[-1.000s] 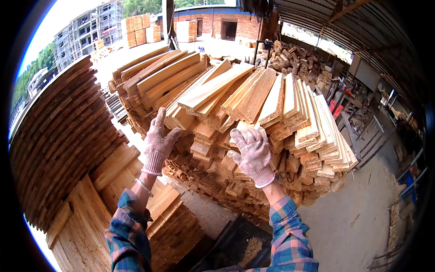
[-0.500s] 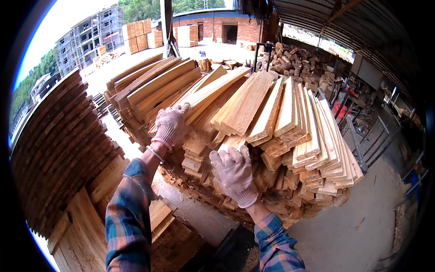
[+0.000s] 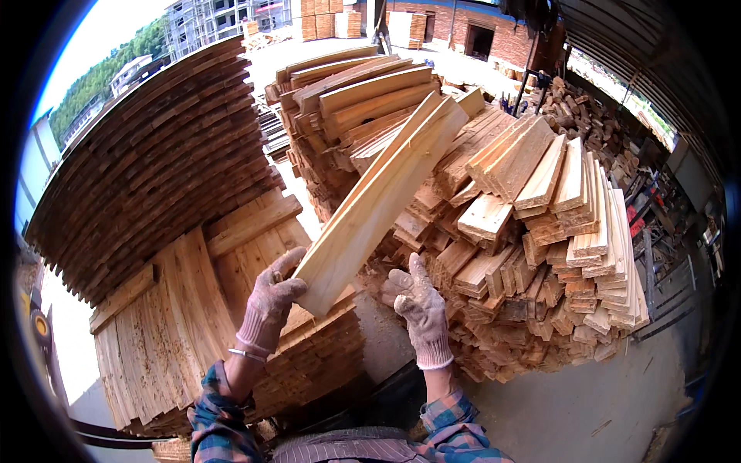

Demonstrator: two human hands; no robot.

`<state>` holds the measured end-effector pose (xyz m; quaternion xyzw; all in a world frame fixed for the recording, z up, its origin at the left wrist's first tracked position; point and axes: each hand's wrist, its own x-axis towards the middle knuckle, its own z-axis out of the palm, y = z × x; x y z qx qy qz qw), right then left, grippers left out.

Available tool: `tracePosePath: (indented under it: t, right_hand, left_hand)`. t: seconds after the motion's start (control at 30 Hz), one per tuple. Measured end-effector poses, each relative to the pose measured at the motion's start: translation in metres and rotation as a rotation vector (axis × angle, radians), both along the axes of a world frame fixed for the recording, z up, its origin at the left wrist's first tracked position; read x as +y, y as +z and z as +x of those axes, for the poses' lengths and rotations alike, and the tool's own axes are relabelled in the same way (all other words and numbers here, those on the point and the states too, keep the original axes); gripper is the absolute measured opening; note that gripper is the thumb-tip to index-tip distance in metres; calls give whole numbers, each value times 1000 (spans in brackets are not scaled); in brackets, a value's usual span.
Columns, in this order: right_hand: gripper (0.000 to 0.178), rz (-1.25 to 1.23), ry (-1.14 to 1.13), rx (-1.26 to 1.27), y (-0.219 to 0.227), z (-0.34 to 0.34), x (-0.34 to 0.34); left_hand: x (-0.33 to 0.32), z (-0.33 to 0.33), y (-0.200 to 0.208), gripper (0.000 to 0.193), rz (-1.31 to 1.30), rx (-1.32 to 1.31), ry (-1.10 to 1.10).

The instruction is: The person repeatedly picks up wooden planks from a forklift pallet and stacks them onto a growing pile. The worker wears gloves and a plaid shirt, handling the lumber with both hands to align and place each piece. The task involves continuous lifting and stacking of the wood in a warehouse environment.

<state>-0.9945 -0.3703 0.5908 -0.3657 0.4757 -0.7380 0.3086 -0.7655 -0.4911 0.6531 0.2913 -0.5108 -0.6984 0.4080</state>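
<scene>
My left hand [image 3: 270, 299], in a pale work glove, is closed on the near end of a wooden plank [image 3: 378, 202]. The plank slants up and away to the right, its far end over the large loose pile of boards [image 3: 502, 282]. Some of it seems to be two boards lying together; I cannot tell for sure. My right hand [image 3: 421, 309], gloved too, is raised in front of that pile with its fingers apart and nothing in it. Left of my hands lies a low stack of flat-laid boards [image 3: 181, 309].
Behind the low stack rises a tall, tightly layered wall of boards [image 3: 154, 154]. Split logs [image 3: 575, 116] are heaped at the far right. Metal frames stand by the right wall. Concrete floor [image 3: 571, 417] shows at lower right. A brick building [image 3: 494, 31] stands beyond.
A plank has come off the pile in my left hand, swung left toward the low stack. My right hand has drawn away from the boards. The whole view has turned left and downward.
</scene>
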Motion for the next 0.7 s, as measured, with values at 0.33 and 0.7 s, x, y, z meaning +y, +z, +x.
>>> tracePosePath:
  t: [0.33,0.7]
  right_hand:
    - [52,128,568,-15,-12,208,-50]
    - [62,315,1484,927,36,559,-123]
  left_hand:
    - [194,177,-130,83,27,-522,164]
    - [246,417,-148,66,155,-324,755]
